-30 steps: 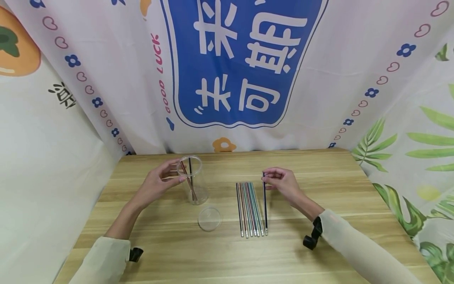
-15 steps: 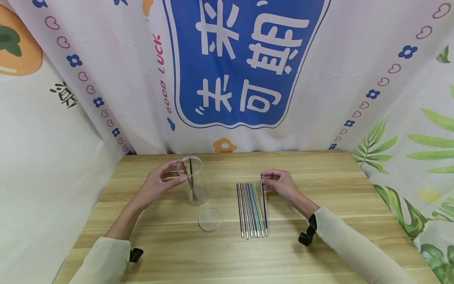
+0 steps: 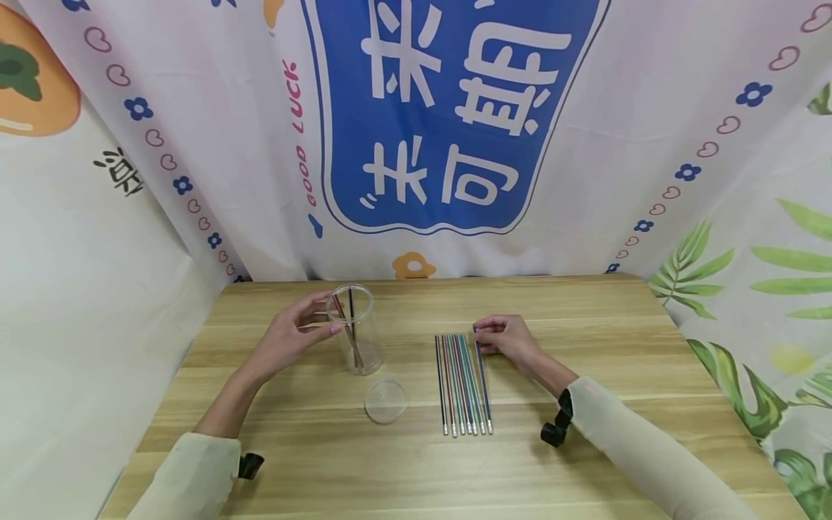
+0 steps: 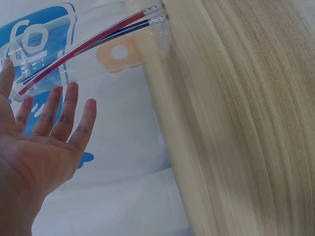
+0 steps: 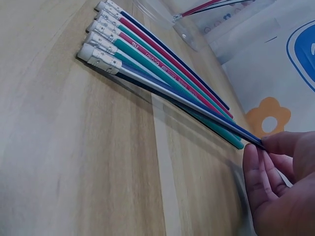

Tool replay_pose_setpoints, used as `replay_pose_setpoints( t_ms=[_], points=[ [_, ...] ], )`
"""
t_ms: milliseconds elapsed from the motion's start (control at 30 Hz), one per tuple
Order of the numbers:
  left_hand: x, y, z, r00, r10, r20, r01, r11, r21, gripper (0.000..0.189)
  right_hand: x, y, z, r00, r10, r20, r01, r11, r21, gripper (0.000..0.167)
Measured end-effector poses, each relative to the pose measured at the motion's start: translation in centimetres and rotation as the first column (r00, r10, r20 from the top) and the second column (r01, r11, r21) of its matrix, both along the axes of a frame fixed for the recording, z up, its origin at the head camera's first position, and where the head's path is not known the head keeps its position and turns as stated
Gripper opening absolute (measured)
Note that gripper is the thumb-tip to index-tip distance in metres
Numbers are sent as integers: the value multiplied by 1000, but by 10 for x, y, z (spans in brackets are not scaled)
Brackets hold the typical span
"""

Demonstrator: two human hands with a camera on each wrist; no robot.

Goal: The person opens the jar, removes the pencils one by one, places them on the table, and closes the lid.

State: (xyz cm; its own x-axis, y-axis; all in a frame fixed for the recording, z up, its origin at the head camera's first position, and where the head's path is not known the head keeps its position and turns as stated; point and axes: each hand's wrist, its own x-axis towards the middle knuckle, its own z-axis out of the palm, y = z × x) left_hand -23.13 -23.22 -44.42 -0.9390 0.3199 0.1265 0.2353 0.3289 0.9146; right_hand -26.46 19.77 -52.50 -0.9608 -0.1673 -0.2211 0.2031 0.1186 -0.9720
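A clear plastic jar [image 3: 367,336] stands upright at the left, with a red pencil [image 4: 83,45] and a dark pencil [image 4: 125,30] leaning inside. My left hand [image 3: 292,334] holds the jar near its rim, the thumb in front and loosely spread fingers behind. With thumb and fingertips, my right hand [image 3: 510,339] pinches the far end of a dark blue pencil [image 5: 172,92]. Its white eraser end points toward me, at the right edge of a row of several coloured pencils [image 3: 458,383] lying side by side. The pinched tip is hidden by the fingers.
A round clear lid [image 3: 385,401] lies flat on the wooden table [image 3: 312,462], just in front of the jar. Behind the table hangs a printed curtain [image 3: 565,238]. Black camera mounts sit at both wrists.
My right hand has moved left and lowered slightly, bringing the far end of the dark blue pencil closer to the row. The left hand and the jar stay in place.
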Motion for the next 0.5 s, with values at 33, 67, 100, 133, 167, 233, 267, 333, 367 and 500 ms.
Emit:
replay_pose_setpoints(
  t_ms=[33, 67, 100, 133, 167, 233, 267, 333, 367, 500],
  points=[
    [0, 0, 0, 1000, 0, 1, 0, 1000, -1, 64, 0, -1, 0, 1000, -2, 5, 2, 1000, 6, 29],
    [0, 0, 0, 1000, -2, 1, 2, 1000, 0, 64, -1, -1, -1, 1000, -5, 11, 5, 1000, 8, 29],
    [0, 0, 0, 1000, -3, 1, 3, 1000, 1, 64, -1, -2, -1, 1000, -8, 17, 8, 1000, 10, 28],
    [0, 0, 0, 1000, -4, 0, 4, 1000, 2, 64, -2, -3, -2, 1000, -11, 23, 11, 1000, 12, 28],
    [0, 0, 0, 1000, -5, 0, 5, 1000, 2, 64, -2, -3, -2, 1000, -11, 26, 11, 1000, 17, 28],
    [-1, 0, -1, 1000, -6, 0, 6, 1000, 3, 64, -3, -4, -3, 999, -13, 34, 12, 1000, 23, 27],
    [-1, 0, -1, 1000, -7, 0, 7, 1000, 5, 64, -4, -5, -3, 999, -12, 36, 11, 1000, 28, 27],
    [-1, 0, -1, 1000, -8, 2, 8, 1000, 9, 64, -4, -6, -4, 999, -10, 38, 9, 999, 43, 26],
    [-1, 0, -1, 1000, -9, 4, 9, 1000, 11, 64, -5, -6, -4, 999, -7, 34, 5, 999, 53, 26],
    [0, 0, -1, 1000, -6, 10, 6, 1000, 14, 64, -5, -9, -3, 999, -3, 31, 0, 996, 93, 25]
  ],
)
